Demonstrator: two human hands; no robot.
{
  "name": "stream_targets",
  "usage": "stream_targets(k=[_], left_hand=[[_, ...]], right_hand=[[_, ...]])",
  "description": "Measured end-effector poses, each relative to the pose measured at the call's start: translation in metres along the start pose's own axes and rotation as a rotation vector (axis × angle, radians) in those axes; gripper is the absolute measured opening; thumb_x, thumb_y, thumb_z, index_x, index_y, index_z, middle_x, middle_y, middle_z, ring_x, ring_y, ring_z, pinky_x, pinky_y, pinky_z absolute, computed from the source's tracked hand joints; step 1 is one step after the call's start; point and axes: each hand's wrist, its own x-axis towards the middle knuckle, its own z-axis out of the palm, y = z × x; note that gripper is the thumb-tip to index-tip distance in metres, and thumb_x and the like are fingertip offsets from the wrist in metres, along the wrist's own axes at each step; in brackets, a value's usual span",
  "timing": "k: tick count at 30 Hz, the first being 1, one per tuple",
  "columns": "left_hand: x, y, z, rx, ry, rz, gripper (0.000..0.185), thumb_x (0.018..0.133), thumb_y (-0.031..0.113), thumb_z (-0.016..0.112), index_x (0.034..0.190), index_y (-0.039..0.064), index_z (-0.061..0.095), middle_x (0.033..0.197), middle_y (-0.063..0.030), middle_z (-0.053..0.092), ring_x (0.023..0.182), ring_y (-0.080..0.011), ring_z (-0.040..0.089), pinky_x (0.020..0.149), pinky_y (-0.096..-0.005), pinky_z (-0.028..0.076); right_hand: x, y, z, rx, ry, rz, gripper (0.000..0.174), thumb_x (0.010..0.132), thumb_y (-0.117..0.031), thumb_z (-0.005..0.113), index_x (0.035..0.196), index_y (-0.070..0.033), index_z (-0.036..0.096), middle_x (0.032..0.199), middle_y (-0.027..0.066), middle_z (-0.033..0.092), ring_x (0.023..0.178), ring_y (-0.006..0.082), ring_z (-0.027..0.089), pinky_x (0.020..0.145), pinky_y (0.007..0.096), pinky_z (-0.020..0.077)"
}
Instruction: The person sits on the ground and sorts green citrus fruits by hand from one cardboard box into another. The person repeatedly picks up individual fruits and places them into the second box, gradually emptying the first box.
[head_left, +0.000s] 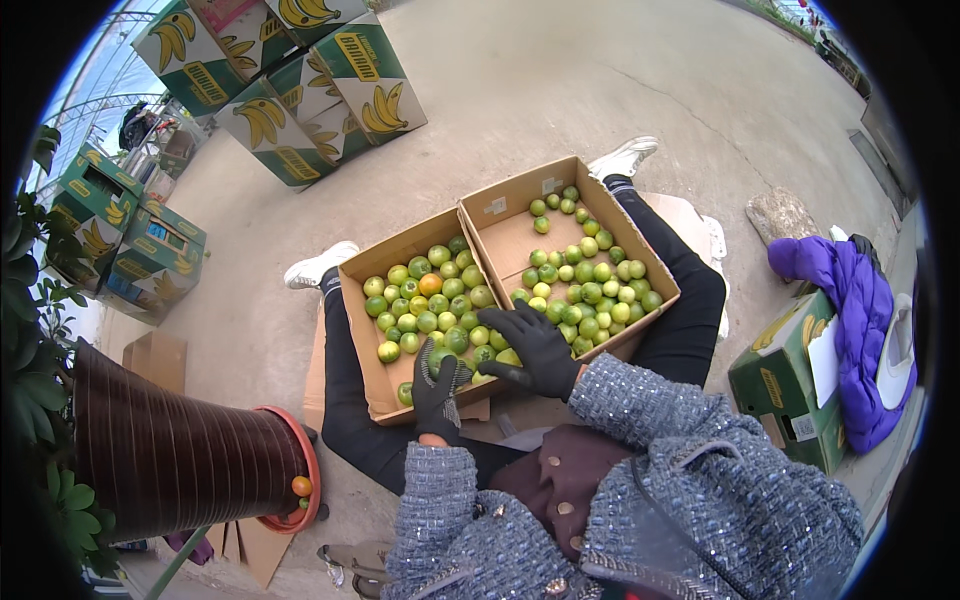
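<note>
Two joined cardboard trays sit between my outstretched legs: the left tray (379, 394) and the right tray (506, 247). Green tomatoes (442, 306) crowd the left one, with an orange tomato (430, 283) among them. Smaller green tomatoes (592, 292) lie mostly toward the near and right sides of the right tray. My left hand (439, 390), in a dark grip glove, cups a green tomato (436, 361) at the left tray's near side. Gloved too, my right hand (532, 351) spreads its fingers over tomatoes by the shared wall; its palm side is hidden.
Stacked banana boxes (322, 105) stand ahead on the concrete floor, with more boxes (154, 255) at left. A brown plant pot (187, 450) on a red saucer (311, 480) is near my left. On my right, a purple jacket (847, 322) drapes over a banana box (787, 382).
</note>
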Motion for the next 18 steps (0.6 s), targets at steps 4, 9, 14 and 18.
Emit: stream_targets(k=[4, 9, 14, 18], left_hand=[[0.052, 0.013, -0.055, 1.175, 0.249, 0.228, 0.054, 0.073, 0.02, 0.074, 0.122, 0.008, 0.053, 0.113, -0.0207, 0.056, 0.104, -0.0377, 0.059, 0.088, -0.0435, 0.049], [0.102, -0.01, -0.081, 1.583, 0.0, -0.355, 0.06, 0.075, 0.03, 0.074, 0.13, 0.014, 0.054, 0.132, -0.0201, 0.053, 0.116, -0.0362, 0.056, 0.099, -0.0413, 0.046], [0.116, -0.042, -0.114, 1.3, 0.064, -0.176, 0.051, 0.074, 0.027, 0.075, 0.12, 0.01, 0.061, 0.115, -0.0168, 0.065, 0.111, -0.0316, 0.06, 0.095, -0.0401, 0.048], [0.126, -0.048, -0.124, 1.193, 0.099, -0.268, 0.043, 0.07, 0.021, 0.08, 0.108, 0.008, 0.067, 0.102, -0.0137, 0.07, 0.095, -0.0288, 0.067, 0.084, -0.0382, 0.053]], right_hand=[[-0.013, 0.019, 0.012, -0.164, -0.162, 0.124, 0.059, 0.09, -0.048, 0.056, 0.133, -0.008, 0.046, 0.137, 0.0148, 0.045, 0.102, 0.0353, 0.056, 0.091, 0.0432, 0.047], [-0.02, 0.022, 0.022, -0.237, -0.149, 0.077, 0.056, 0.092, -0.049, 0.052, 0.131, -0.009, 0.047, 0.138, 0.0164, 0.044, 0.102, 0.0355, 0.058, 0.088, 0.0441, 0.0488], [-0.017, 0.022, 0.022, -0.224, -0.172, 0.089, 0.053, 0.092, -0.047, 0.053, 0.129, -0.009, 0.049, 0.138, 0.0166, 0.044, 0.103, 0.0355, 0.058, 0.089, 0.045, 0.0475], [-0.018, 0.024, 0.023, -0.235, -0.147, 0.064, 0.051, 0.09, -0.043, 0.058, 0.128, -0.01, 0.05, 0.137, 0.0172, 0.044, 0.101, 0.0359, 0.058, 0.086, 0.0442, 0.049]])
